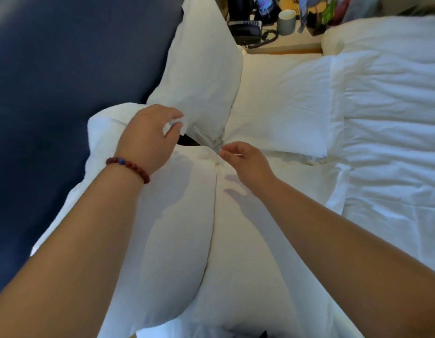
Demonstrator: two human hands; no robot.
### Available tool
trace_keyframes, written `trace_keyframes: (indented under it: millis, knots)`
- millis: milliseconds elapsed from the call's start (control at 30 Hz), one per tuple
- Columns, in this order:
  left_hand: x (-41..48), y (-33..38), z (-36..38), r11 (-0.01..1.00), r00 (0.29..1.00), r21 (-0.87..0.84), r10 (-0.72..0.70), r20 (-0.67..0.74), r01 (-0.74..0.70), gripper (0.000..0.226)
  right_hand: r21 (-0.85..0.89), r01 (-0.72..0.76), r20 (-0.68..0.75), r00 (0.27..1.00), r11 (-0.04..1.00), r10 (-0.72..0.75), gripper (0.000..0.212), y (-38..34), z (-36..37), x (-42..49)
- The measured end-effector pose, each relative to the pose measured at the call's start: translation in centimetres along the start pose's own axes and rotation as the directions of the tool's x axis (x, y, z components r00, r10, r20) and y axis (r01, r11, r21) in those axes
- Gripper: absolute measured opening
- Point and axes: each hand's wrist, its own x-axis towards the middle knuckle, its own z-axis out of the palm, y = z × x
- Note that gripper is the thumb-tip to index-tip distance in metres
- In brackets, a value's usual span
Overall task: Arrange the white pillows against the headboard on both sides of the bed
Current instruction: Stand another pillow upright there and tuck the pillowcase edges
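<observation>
The plain white fabric pillows (177, 228) and the rumpled white duvet (394, 118) are showing no pattern, while the padded headboard (65, 81) is showing solid deep navy blue. The round-bead bracelet (128, 164) is showing dark red with one blue bead; the cylindrical cup (286, 21) is looking pale grey-green, the corded telephone (245, 30) black, the wooden surface (284, 48) tan.

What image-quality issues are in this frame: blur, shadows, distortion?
Head view: the wide-angle lens bows the blue headboard; the fingers of the left hand are motion-blurred, the right hand is sharper; soft hand shadows fall on the near pillow and beside it; the nightstand clutter is soft; the duvet is bright, its folds readable.
</observation>
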Motion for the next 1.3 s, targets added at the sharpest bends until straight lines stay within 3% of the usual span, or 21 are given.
trace_keyframes:
  millis: [200, 500, 633, 733, 933, 1033, 1133, 1300]
  knots:
    - [-10.1, -3.0, -4.9, 0.973, 0.959, 0.018, -0.225, -0.173, 0.232, 0.034, -0.046, 0.167, 0.194, 0.969, 0.985, -0.155, 0.025, -6.6, 3.4, -4.0]
    - [-21.6, -3.4, -5.7, 0.869, 0.859, -0.084, -0.495, -0.133, 0.488, 0.052, -0.103, 0.308, 0.386, 0.889, 0.946, -0.247, 0.020, -10.3, 9.5, -11.7]
    - [-26.5, -3.2, -6.3, 0.747, 0.739, -0.060, -0.663, -0.120, 0.662, 0.058, -0.285, 0.430, 0.458, 0.846, 0.857, -0.272, 0.040, -9.2, 10.4, -14.6]
    - [-30.1, -3.2, -7.1, 0.667, 0.665, -0.102, -0.744, -0.064, 0.738, 0.050, -0.386, 0.480, 0.515, 0.821, 0.788, -0.248, 0.061, -7.7, 10.4, -16.7]
    - [-34.5, -3.1, -9.5, 0.585, 0.599, -0.396, -0.794, -0.102, 0.708, 0.007, -0.460, 0.463, 0.476, 0.849, 0.758, -0.230, 0.075, -4.3, 10.4, -19.9]
    - [-35.3, -2.4, -9.5, 0.573, 0.532, -0.462, -0.814, -0.231, 0.677, 0.005, -0.438, 0.425, 0.439, 0.870, 0.792, -0.224, 0.078, -2.6, 10.0, -21.3]
    - [-36.3, -1.1, -8.4, 0.636, 0.505, -0.450, -0.771, -0.387, 0.627, 0.013, -0.434, 0.383, 0.433, 0.882, 0.815, -0.184, 0.079, -1.2, 9.4, -22.6]
    - [-38.1, 0.1, -7.2, 0.486, 0.348, -0.625, -0.874, -0.339, 0.611, 0.006, -0.411, 0.322, 0.429, 0.894, 0.853, -0.130, 0.077, 0.4, 8.7, -24.7]
